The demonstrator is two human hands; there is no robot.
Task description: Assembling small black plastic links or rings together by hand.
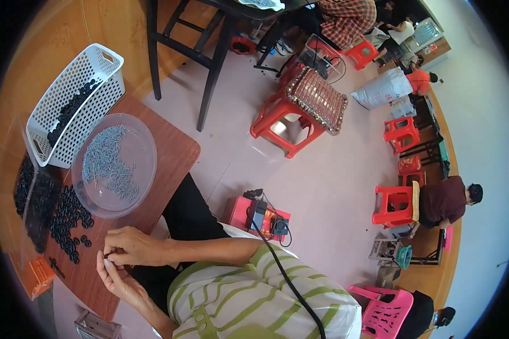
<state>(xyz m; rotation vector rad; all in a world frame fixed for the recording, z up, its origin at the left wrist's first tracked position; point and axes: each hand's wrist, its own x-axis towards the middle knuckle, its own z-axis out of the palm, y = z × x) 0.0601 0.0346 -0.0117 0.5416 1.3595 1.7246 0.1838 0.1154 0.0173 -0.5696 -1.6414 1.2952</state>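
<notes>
My right hand (134,246) and my left hand (120,284) meet at the fingertips over the edge of the brown table (169,148). Both are closed in a pinch. A small dark bit shows between the fingers; its kind is too small to make out. Close by lies a loose pile of small black rings (68,223). Just beyond my right hand stands a round clear plastic tub (143,189), holding many small silvery screw-like pieces (108,161). A thin dark tool (56,268) rests on the table beside my left hand.
A white perforated basket (112,85) with black rings stands behind the tub. A clear container (38,209) of black parts is at the left, above an orange crate (40,277). A dark cable (285,277) crosses my striped shirt. Red stools (274,121) and several people are farther off.
</notes>
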